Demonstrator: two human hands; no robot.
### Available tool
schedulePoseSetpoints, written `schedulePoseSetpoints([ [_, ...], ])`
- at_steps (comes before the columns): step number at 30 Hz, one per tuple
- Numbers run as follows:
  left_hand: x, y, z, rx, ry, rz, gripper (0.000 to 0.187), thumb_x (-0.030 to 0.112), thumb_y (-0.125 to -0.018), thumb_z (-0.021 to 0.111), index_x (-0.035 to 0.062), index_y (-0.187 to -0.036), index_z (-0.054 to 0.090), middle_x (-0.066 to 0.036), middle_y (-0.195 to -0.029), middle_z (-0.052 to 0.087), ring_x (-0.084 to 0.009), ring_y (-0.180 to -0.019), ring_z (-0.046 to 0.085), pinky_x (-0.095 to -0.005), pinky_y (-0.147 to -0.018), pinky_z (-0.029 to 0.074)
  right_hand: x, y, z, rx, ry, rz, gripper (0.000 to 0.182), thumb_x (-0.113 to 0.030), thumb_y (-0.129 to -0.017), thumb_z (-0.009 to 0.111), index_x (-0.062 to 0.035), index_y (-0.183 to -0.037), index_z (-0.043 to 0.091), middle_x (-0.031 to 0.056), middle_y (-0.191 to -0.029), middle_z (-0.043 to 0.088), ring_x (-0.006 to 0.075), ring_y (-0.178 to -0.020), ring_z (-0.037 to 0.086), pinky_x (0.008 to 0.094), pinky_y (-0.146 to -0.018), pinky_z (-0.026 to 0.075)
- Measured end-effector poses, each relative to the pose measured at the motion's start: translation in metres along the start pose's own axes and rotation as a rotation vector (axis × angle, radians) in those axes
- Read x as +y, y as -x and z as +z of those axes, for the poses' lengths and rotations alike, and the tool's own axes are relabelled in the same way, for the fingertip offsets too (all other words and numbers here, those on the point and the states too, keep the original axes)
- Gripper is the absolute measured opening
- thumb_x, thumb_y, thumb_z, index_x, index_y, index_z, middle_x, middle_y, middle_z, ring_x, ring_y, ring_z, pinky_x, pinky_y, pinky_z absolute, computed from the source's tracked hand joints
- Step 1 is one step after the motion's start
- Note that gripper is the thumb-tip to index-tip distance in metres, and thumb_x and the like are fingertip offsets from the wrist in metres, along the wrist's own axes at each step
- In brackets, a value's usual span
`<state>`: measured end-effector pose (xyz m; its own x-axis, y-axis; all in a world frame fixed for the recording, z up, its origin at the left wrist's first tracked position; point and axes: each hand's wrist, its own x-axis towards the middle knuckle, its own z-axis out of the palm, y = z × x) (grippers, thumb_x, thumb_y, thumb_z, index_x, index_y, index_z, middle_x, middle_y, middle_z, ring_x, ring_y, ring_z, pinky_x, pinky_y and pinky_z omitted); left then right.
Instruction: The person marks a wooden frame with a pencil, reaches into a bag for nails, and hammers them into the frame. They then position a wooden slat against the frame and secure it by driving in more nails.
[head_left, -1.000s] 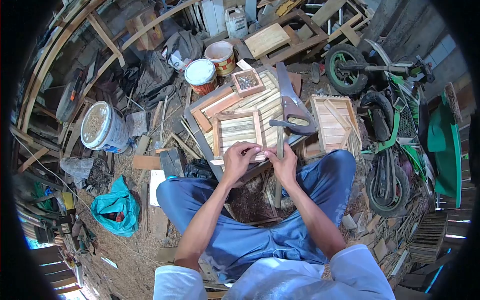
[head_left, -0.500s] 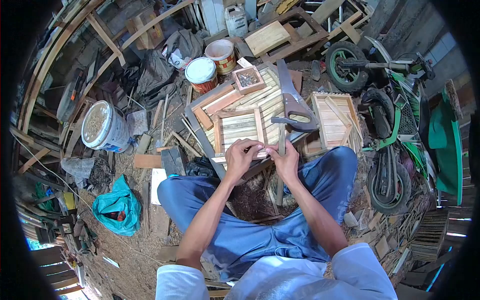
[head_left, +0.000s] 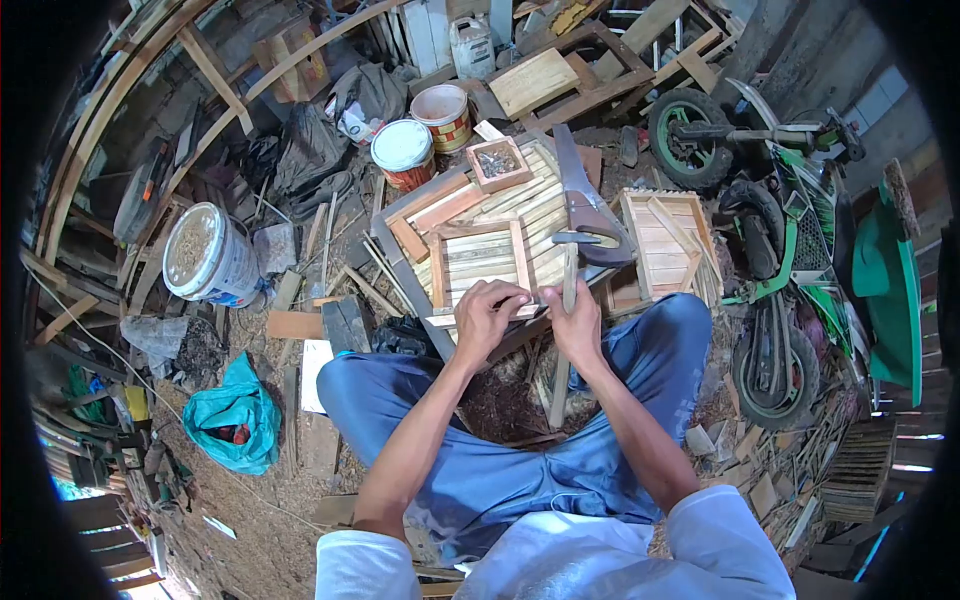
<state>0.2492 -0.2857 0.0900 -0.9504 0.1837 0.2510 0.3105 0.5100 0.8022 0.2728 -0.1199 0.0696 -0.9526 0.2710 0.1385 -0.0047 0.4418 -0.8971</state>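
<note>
A small rectangular wooden frame (head_left: 435,270) lies on the slatted work surface (head_left: 545,207). My left hand (head_left: 485,315) is at the frame's near edge, its fingers closed in a pinch on something too small to make out. Beside it, my right hand (head_left: 574,322) is closed around the handle of a hammer (head_left: 571,262), whose head points away from me. Beyond the hammer lies a handsaw (head_left: 590,212). At the far side of the surface sits a small wooden box (head_left: 498,163) of nails.
A slatted wooden tray (head_left: 665,235) lies right of the work surface. Two paint buckets (head_left: 402,150) stand beyond it, and a white bucket (head_left: 205,255) is at the left. A teal bag (head_left: 235,420) lies on the ground. A small motorbike (head_left: 790,240) is at the right.
The hammer has shifted slightly right and its handle end has swung lower. My right hand has moved a little to the right, away from my left hand.
</note>
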Motion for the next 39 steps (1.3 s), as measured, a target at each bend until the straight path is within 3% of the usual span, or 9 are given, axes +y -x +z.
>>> schedulePoseSetpoints([
  [1,-0.001,0.001,0.000,0.006,-0.005,0.008,0.010,0.018,-0.083,0.073,0.0107,-0.087,0.078,-0.003,-0.087,0.074,-0.0222,-0.079,0.063,-0.0346,-0.075,0.049,-0.004,0.000,-0.002,0.011,0.043,-0.023,0.021,-0.021,-0.096,0.063,-0.0027,-0.101,0.053,0.0096,-0.082,0.070,0.0141,-0.055,0.061,0.0287,-0.053,0.049],
  [4,-0.004,0.002,-0.001,0.020,0.001,0.046,0.009,0.018,-0.083,0.073,0.0115,-0.086,0.078,-0.002,-0.086,0.074,-0.0221,-0.079,0.063,-0.0346,-0.074,0.049,-0.071,0.009,-0.045,-0.248,-0.391,0.413,0.026,-0.030,-0.103,0.052,-0.0051,-0.110,0.048,0.0090,-0.078,0.066,0.0136,-0.045,0.054,0.0286,-0.042,0.043],
  [5,-0.005,0.001,-0.001,0.025,0.000,0.046,0.009,0.018,-0.083,0.072,0.0112,-0.086,0.077,-0.002,-0.087,0.074,-0.0227,-0.078,0.062,-0.0351,-0.074,0.049,-0.081,0.014,-0.052,-0.316,-0.369,0.458,0.028,-0.034,-0.104,0.048,-0.0088,-0.117,0.043,0.0070,-0.072,0.060,0.0118,-0.039,0.047,0.0281,-0.035,0.036],
  [8,-0.003,0.002,0.001,0.027,0.001,0.059,0.010,0.019,-0.083,0.072,0.0106,-0.085,0.077,-0.002,-0.087,0.073,-0.0239,-0.077,0.060,-0.0362,-0.074,0.048,-0.063,0.032,-0.064,-0.426,-0.122,0.487,0.026,-0.033,-0.103,0.051,-0.0107,-0.116,0.048,0.0047,-0.068,0.055,0.0100,-0.040,0.045,0.0276,-0.037,0.038],
  [12,0.001,0.002,0.000,0.045,-0.021,0.086,0.009,0.019,-0.082,0.073,0.0112,-0.085,0.077,-0.001,-0.087,0.072,-0.0239,-0.076,0.059,-0.0371,-0.074,0.047,-0.079,0.050,-0.079,-0.317,0.099,0.047,0.026,-0.024,-0.101,0.054,-0.0061,-0.119,0.053,0.0094,-0.066,0.055,0.0164,-0.056,0.056,0.0352,-0.054,0.045],
  [16,0.001,0.002,0.000,0.043,-0.038,0.072,0.009,0.018,-0.081,0.073,0.0115,-0.084,0.077,0.000,-0.087,0.072,-0.0238,-0.076,0.059,-0.0370,-0.074,0.047,-0.097,0.050,-0.085,-0.409,0.094,0.252,0.027,-0.020,-0.100,0.054,-0.0033,-0.121,0.052,0.0118,-0.066,0.057,0.0179,-0.059,0.057,0.0376,-0.058,0.045],
  [19,0.001,0.003,0.001,0.057,-0.045,0.080,0.008,0.016,-0.081,0.073,0.0108,-0.084,0.077,0.000,-0.087,0.072,-0.0238,-0.076,0.060,-0.0365,-0.074,0.046,-0.096,0.051,-0.087,-0.430,0.127,0.167,0.025,-0.019,-0.100,0.053,-0.0022,-0.118,0.051,0.0159,-0.065,0.057,0.0255,-0.058,0.060,0.0398,-0.058,0.045],
  [22,0.000,0.005,0.002,0.111,-0.056,0.137,0.007,0.015,-0.079,0.074,0.0103,-0.083,0.076,0.000,-0.087,0.072,-0.0235,-0.076,0.059,-0.0364,-0.073,0.046,-0.092,0.053,-0.082,-0.444,0.157,0.061,0.020,-0.014,-0.101,0.049,0.0010,-0.113,0.045,0.0286,-0.072,0.059,0.0506,-0.073,0.061,0.0517,-0.061,0.045],
  [39,-0.001,0.013,0.011,0.171,-0.130,0.116,0.007,0.013,-0.078,0.076,0.0090,-0.084,0.076,-0.002,-0.086,0.072,-0.0231,-0.078,0.059,-0.0356,-0.074,0.042,-0.077,0.056,-0.073,-0.488,0.285,0.045,0.021,-0.015,-0.100,0.047,0.0005,-0.113,0.041,0.0317,-0.069,0.059,0.0534,-0.071,0.059,0.0602,-0.061,0.043],
])
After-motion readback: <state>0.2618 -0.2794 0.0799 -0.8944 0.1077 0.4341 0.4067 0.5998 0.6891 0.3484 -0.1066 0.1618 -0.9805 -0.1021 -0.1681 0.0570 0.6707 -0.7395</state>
